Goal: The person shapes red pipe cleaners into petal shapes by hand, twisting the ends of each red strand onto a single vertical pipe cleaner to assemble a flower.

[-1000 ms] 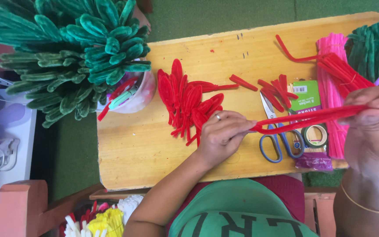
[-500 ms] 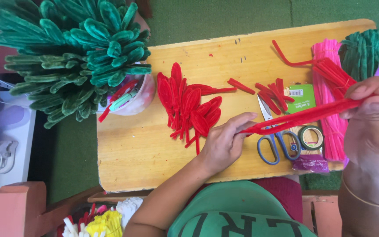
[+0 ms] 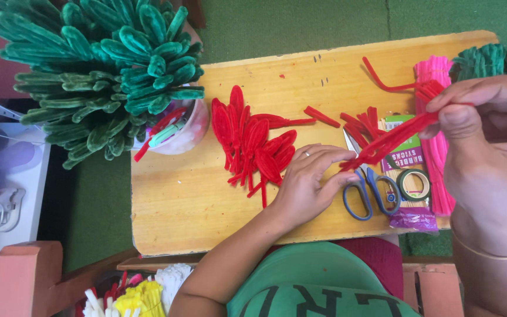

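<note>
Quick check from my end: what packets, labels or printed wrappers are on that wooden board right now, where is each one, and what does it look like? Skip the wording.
Green label card: right part of the wooden board, under the red stems, beside the scissors; rectangular, bright green with pale print.
Purple wrapper end: board's near right edge, below the tape roll; crinkled, shiny purple.
No screens or signs visible.

A bundle of red pipe cleaners (image 3: 389, 141) is pinched at its far right end by the right hand (image 3: 488, 147) and at its near left end by the left hand (image 3: 309, 182); grey-handled scissors (image 3: 371, 188) lie beneath on the wooden tabletop (image 3: 189, 205); folded red petals (image 3: 253, 141) are piled left of the left hand.
</note>
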